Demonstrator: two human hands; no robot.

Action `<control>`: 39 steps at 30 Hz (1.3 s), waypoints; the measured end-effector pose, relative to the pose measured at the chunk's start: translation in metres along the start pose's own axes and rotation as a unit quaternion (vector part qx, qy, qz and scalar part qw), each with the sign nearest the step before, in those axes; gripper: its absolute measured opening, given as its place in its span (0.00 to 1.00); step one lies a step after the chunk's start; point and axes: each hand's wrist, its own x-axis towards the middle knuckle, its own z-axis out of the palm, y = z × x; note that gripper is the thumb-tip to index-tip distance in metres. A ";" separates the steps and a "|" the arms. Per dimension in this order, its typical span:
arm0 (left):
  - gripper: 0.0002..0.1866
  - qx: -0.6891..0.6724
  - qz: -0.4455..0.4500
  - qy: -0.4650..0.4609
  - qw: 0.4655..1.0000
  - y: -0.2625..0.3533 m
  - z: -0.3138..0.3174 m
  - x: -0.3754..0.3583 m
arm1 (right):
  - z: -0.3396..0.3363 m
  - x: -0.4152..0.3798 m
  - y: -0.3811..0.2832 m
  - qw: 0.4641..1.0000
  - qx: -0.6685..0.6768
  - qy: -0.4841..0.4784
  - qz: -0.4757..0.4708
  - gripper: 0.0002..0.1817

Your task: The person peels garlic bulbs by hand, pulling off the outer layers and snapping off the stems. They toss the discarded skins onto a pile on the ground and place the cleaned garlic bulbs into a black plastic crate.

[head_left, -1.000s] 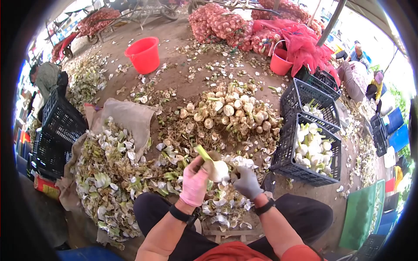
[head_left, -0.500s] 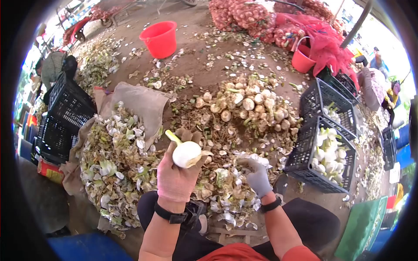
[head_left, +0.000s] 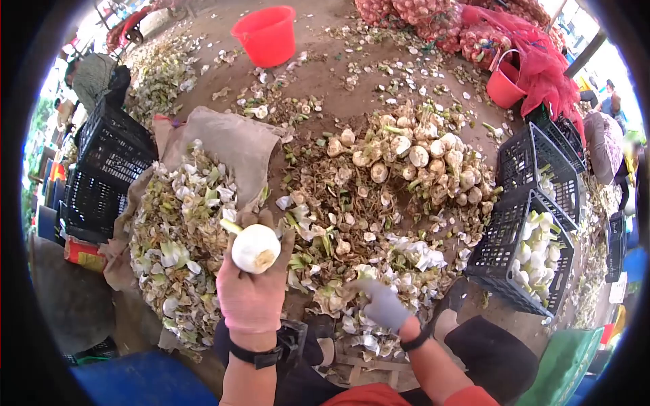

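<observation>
A white peeled garlic bulb (head_left: 256,248) with a short green stem rests in the fingers of my left hand (head_left: 252,294), which wears a pinkish glove. Its root end faces up toward me. To the right, over loose peelings, my right hand (head_left: 384,304) wears a grey glove; its fingers are blurred, and whether they hold anything is unclear. Beyond the hands lies a heap of unpeeled bulbs (head_left: 420,157). Peeled bulbs (head_left: 538,260) fill part of a black crate (head_left: 502,271) at the right.
A large peelings pile (head_left: 183,250) lies at the left beside a cloth sack (head_left: 223,145). Black crates (head_left: 112,162) stand far left. Red buckets (head_left: 266,40) and net sacks (head_left: 426,24) are further back. A person (head_left: 95,81) sits at the upper left.
My left hand has turned the bulb so its root end shows, and a loose skin flap no longer hangs from it. My right hand has moved slightly left and down. The view has shifted.
</observation>
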 end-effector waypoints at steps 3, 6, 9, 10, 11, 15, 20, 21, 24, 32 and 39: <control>0.16 -0.044 -0.018 0.034 0.998 -0.001 0.008 -0.008 | -0.004 0.027 0.029 0.989 0.015 0.078 0.125 0.14; 0.17 -0.085 -0.056 0.032 0.994 0.001 0.005 -0.004 | 0.003 0.067 0.023 0.984 -0.021 0.079 0.157 0.14; 0.17 -0.068 -0.061 0.076 0.993 0.001 0.012 -0.001 | 0.028 0.111 0.030 0.975 -0.153 0.056 0.152 0.19; 0.17 -0.067 -0.057 0.078 0.993 0.001 0.014 -0.001 | 0.037 0.123 0.035 0.959 -0.236 0.041 0.152 0.23; 0.17 -0.067 -0.062 0.093 0.991 0.001 0.017 -0.001 | 0.048 0.137 0.043 0.941 -0.256 -0.037 0.219 0.25; 0.16 -0.044 -0.069 0.064 0.995 0.004 0.017 0.000 | 0.070 0.137 0.067 0.920 -0.290 -0.046 0.258 0.22; 0.11 -0.019 -0.097 0.005 0.995 0.000 0.012 -0.007 | 0.061 0.092 0.088 0.946 -0.251 0.002 0.204 0.25; 0.10 0.005 -0.104 -0.006 0.995 -0.001 0.010 -0.010 | 0.057 0.085 0.093 0.967 -0.123 0.033 0.220 0.21; 0.07 0.194 -0.103 -0.106 0.970 -0.007 0.010 -0.015 | 0.035 0.055 0.084 0.914 0.297 0.126 0.246 0.12; 0.33 0.660 0.067 -0.286 0.692 -0.081 0.003 -0.048 | -0.068 -0.017 -0.060 0.842 0.514 0.140 0.081 0.13; 0.30 0.631 0.222 -0.350 0.656 -0.101 0.025 -0.073 | -0.086 -0.046 -0.097 0.761 0.611 0.214 -0.029 0.20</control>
